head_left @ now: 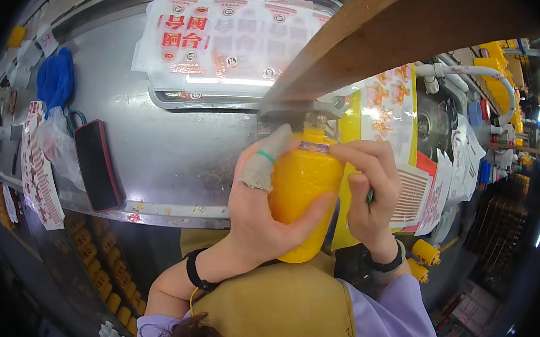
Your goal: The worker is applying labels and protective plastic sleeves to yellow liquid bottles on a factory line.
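Observation:
My left hand [258,216] is closed around a yellow bottle [303,194], tilted in front of my apron, its clear neck pointing away from me. A grey cloth cover with a teal band [262,166] wraps one finger of that hand. Just below the neck, a narrow purple patterned strip [313,146] lies across the bottle's shoulder. My right hand [375,189] has its fingers curled, with the index fingertip pressing on the end of that strip. A small dark green spot shows by its thumb, too small to name.
Printed sheets [242,39] lie in a tray on the metal table [137,146]. A phone [97,165] and blue glove [55,77] sit left. A wooden beam [360,30] crosses overhead. Printed sticker sheets [391,107] lie right. Yellow bottles [425,251] stand below right.

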Motion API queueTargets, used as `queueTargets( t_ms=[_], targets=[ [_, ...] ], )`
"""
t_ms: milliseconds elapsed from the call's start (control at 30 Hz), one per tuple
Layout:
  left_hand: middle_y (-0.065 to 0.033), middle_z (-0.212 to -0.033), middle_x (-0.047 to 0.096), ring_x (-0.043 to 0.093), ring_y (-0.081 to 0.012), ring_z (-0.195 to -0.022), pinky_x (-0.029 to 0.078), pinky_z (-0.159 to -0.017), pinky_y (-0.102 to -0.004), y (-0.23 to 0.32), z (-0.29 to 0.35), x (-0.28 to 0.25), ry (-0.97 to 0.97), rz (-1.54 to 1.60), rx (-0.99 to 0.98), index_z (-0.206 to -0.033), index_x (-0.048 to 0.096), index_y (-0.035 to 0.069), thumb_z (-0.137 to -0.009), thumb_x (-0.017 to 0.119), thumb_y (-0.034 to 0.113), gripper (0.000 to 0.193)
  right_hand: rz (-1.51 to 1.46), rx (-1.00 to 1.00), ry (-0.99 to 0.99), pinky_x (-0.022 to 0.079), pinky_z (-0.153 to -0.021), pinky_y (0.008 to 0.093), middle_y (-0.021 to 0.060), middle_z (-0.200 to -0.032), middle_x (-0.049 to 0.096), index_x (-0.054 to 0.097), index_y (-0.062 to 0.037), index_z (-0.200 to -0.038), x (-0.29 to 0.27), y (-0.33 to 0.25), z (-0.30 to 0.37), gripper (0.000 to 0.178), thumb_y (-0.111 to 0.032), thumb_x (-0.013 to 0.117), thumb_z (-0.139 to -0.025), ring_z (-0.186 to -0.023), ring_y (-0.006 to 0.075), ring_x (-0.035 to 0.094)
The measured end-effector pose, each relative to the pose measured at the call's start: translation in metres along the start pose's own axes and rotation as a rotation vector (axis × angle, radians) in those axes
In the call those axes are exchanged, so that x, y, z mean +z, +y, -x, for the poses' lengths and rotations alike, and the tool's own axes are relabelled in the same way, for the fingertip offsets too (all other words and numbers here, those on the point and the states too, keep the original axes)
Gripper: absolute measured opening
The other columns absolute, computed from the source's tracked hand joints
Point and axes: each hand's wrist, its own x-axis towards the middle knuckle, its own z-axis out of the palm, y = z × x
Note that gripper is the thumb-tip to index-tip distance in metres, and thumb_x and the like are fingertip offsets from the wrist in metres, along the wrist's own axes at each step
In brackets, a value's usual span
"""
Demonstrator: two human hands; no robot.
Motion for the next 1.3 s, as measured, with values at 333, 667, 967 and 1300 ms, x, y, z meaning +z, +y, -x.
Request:
queueTargets(
  t_ms=[333, 667, 967, 1300],
  targets=[
    [-0.0217, -0.136, 0.055, 0.059, -0.0312, -0.122, 0.047, -0.108, -0.0406, -0.010, -0.003, -0.009, -0.048, 0.187, -0.016, -0.141, 0.047, -0.008, -0.078, 0.086, 0.014, 0.077, 0.105, 0.023, 0.070, 0.045, -0.077, 0.0368, 0.0108, -0.099, 0.069, 0.077, -0.0060, -0.111, -0.010, -0.001, -0.004, 0.025, -0.025, 0.064, -0.101, -0.085, 0.0276, 0.056],
    [-0.0194, -0.128, 0.063, 0.062, -0.0358, -0.117, 0.051, -0.101, -0.0431, 0.007, -0.003, -0.005, -0.045, 0.002, -0.003, -0.135, 0.059, -0.001, -0.073, 0.091, 0.017, 0.072, 0.076, -0.030, -0.033, 0.045, -0.078, 0.0362, 0.0087, -0.106, 0.068, 0.078, -0.0090, -0.112, -0.002, -0.006, -0.005, 0.026, -0.027, 0.065, -0.099, -0.084, 0.0248, 0.055],
    [-0.0197, -0.144, 0.053, 0.052, -0.0301, -0.138, 0.037, -0.119, -0.0435, -0.027, -0.002, -0.014, -0.113, 0.600, -0.136, -0.149, 0.039, -0.004, -0.081, 0.083, 0.010, 0.082, 0.158, 0.019, -0.025, 0.046, -0.078, 0.0374, 0.0102, -0.096, 0.071, 0.078, -0.0058, -0.106, -0.017, 0.003, -0.008, 0.021, -0.021, 0.065, -0.099, -0.088, 0.0282, 0.058],
    [-0.0163, -0.137, 0.056, 0.058, -0.0302, -0.128, 0.047, -0.110, -0.0396, 0.009, -0.001, -0.008, -0.127, -0.097, 0.028, -0.142, 0.050, 0.000, -0.077, 0.090, 0.018, 0.079, 0.125, -0.052, -0.038, 0.048, -0.079, 0.0375, 0.0086, -0.102, 0.071, 0.078, -0.0081, -0.109, -0.006, -0.008, -0.009, 0.022, -0.022, 0.068, -0.096, -0.090, 0.0281, 0.059]
  ],
)
